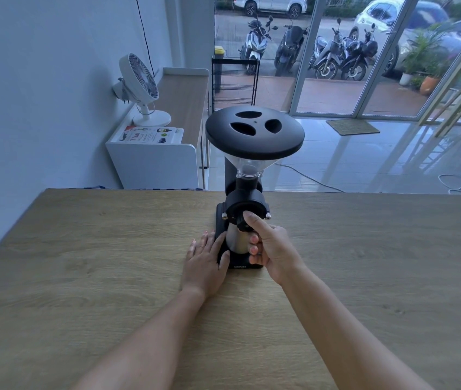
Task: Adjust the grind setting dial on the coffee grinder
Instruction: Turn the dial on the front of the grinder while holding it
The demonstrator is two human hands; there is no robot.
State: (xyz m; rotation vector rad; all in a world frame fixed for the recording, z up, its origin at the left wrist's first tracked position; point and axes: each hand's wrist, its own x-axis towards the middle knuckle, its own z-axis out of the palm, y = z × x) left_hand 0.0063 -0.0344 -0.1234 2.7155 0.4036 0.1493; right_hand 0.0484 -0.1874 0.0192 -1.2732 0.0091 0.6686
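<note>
A black coffee grinder [242,209] stands upright in the middle of the frame, near the far edge of a light brown wood-grain table [82,277]. At its top sits a wide, round matte-black lid [254,132] with three oval openings, resting on a clear funnel-shaped hopper [249,167]. Below the hopper, on the round black front of the body, is the small black grind setting dial [242,224], just below centre frame, with a silver thumbscrew on either side of the round housing. Under the dial a silver metal cup [237,240] stands on the flat black base [240,263] of the machine.

The right hand [270,249] comes in from the lower right and is closed around the dial: the thumb lies over its top and right side, and the other fingers curl in below, in front of the cup. The left hand [205,261] comes in from the lower left and lies flat with fingers spread loosely, palm on the table, its thumb and forefinger touching the left edge of the base.

In the upper left of the frame a white desk fan [142,85] stands on a white cabinet with a wooden top [181,99]; glass doors fill the upper right, with parked motorbikes [333,52] beyond them
</note>
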